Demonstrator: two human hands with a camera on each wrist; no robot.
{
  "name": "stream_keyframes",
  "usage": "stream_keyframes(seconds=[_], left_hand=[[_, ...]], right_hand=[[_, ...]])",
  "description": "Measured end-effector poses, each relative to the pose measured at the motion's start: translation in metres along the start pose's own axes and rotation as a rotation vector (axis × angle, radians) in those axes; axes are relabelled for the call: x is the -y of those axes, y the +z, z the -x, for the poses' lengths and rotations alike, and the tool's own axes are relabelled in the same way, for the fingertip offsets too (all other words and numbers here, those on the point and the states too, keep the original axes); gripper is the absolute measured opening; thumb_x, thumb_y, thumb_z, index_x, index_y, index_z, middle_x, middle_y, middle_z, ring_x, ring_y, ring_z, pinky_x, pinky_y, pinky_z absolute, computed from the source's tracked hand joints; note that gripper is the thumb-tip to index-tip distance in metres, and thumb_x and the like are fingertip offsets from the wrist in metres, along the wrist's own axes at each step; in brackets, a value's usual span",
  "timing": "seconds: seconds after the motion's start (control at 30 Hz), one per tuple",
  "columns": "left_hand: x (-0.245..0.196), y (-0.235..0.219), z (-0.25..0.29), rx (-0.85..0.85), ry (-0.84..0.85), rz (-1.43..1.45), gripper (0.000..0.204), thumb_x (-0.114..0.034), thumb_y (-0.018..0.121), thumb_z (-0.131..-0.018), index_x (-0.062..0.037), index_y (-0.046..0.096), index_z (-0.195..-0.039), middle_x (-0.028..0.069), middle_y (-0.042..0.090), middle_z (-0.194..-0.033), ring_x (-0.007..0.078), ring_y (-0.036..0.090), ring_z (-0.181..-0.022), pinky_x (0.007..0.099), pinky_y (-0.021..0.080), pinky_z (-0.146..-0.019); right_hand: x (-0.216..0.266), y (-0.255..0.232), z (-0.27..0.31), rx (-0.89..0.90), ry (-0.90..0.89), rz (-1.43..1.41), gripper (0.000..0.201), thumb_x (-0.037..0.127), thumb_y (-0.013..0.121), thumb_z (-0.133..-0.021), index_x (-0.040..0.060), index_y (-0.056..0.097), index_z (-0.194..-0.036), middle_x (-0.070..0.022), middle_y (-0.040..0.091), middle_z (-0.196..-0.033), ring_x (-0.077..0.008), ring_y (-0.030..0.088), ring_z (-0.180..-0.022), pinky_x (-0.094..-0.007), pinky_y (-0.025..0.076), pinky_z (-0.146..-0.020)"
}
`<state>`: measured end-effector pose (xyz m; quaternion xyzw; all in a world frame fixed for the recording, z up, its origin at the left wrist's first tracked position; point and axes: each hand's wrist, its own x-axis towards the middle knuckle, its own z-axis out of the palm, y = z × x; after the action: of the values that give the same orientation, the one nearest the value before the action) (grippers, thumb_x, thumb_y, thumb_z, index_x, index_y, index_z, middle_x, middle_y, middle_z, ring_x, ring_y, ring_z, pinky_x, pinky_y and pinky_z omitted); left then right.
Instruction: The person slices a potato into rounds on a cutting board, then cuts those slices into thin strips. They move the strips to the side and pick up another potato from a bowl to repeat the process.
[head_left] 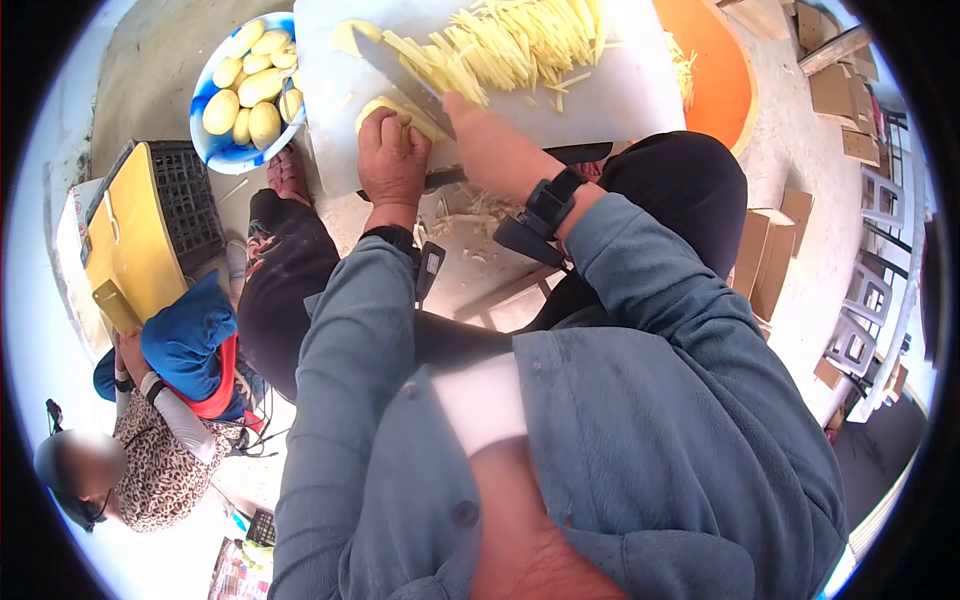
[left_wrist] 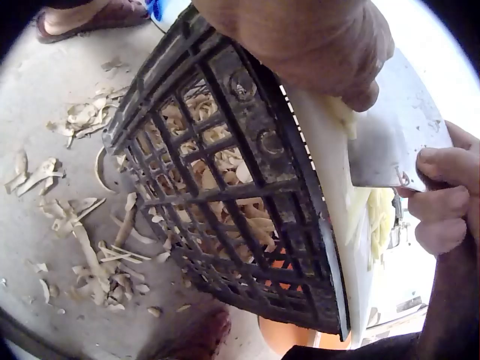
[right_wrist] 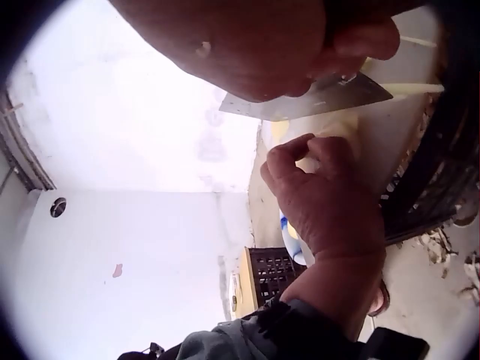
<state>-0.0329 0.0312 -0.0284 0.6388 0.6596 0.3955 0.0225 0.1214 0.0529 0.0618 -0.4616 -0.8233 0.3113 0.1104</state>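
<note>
My right hand (head_left: 505,150) grips a cleaver (head_left: 402,78) by its handle. Its broad blade slants over the white cutting board (head_left: 625,105), right beside a peeled potato (head_left: 372,106). With curled fingers, my left hand (head_left: 393,160) holds that potato down on the board and partly hides it. A long heap of thin potato strips (head_left: 540,45) lies beyond the blade, and a pale potato piece (head_left: 347,36) sits near the board's far left. In the right wrist view the blade (right_wrist: 319,101) stands close to my left fingertips.
Under the board is a black plastic crate (left_wrist: 251,124) with peelings inside; more peelings (left_wrist: 94,262) litter the floor. A blue-and-white bowl (head_left: 203,140) of peeled potatoes stands left, an orange basin (head_left: 720,75) right. Another person (head_left: 165,460) sits at the left beside a yellow board (head_left: 135,240).
</note>
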Motion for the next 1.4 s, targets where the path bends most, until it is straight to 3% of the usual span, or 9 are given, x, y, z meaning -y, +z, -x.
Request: stream_keyframes(seconds=[0.1,0.27,0.6,1.23,1.4], left_hand=[[-0.001,-0.001,-0.001,-0.01,-0.007,0.001,0.021,-0.011,0.066,-0.072,-0.0094,0.059,-0.092,0.0085,0.058,-0.104,0.0297,0.058,-0.095,0.0382,0.051,-0.078],[-0.004,-0.003,-0.001,0.012,-0.054,0.01,0.021,-0.012,0.066,-0.073,-0.0095,0.058,-0.093,0.0087,0.058,-0.105,0.0298,0.059,-0.095,0.0382,0.052,-0.078],[-0.005,-0.002,0.0,0.003,-0.071,-0.011,0.021,-0.013,0.066,-0.073,-0.0098,0.058,-0.092,0.008,0.058,-0.106,0.0292,0.059,-0.094,0.038,0.052,-0.077],[-0.002,0.0,-0.004,-0.034,-0.012,-0.021,0.024,-0.008,0.068,-0.068,-0.0108,0.057,-0.089,0.007,0.06,-0.104,0.0278,0.059,-0.094,0.0374,0.052,-0.076],[-0.001,0.0,-0.002,-0.031,-0.023,-0.018,0.024,-0.007,0.068,-0.068,-0.0104,0.057,-0.089,0.0074,0.059,-0.102,0.0271,0.059,-0.093,0.037,0.052,-0.075]], right_hand=[[0.001,-0.004,0.003,-0.072,0.061,-0.044,0.034,-0.006,0.054,-0.077,-0.0012,0.044,-0.109,-0.0269,0.062,-0.089,-0.0438,0.063,-0.083,-0.0463,0.052,-0.07],[0.016,-0.012,0.016,0.055,0.016,0.125,0.032,-0.004,0.054,-0.08,-0.0012,0.043,-0.109,-0.0265,0.063,-0.089,-0.042,0.065,-0.082,-0.0463,0.053,-0.069],[0.02,-0.011,0.023,0.022,-0.012,0.097,0.031,-0.003,0.05,-0.081,0.0005,0.04,-0.11,-0.0256,0.06,-0.093,-0.0449,0.061,-0.082,-0.05,0.051,-0.068],[0.018,-0.001,0.0,0.166,0.046,0.056,0.037,-0.006,0.051,-0.079,0.0011,0.039,-0.112,-0.026,0.06,-0.094,-0.0445,0.061,-0.086,-0.0502,0.05,-0.071],[0.002,0.009,0.0,0.034,0.005,-0.013,0.034,-0.007,0.049,-0.079,-0.0008,0.042,-0.112,-0.0293,0.06,-0.09,-0.0448,0.06,-0.084,-0.0496,0.049,-0.071]])
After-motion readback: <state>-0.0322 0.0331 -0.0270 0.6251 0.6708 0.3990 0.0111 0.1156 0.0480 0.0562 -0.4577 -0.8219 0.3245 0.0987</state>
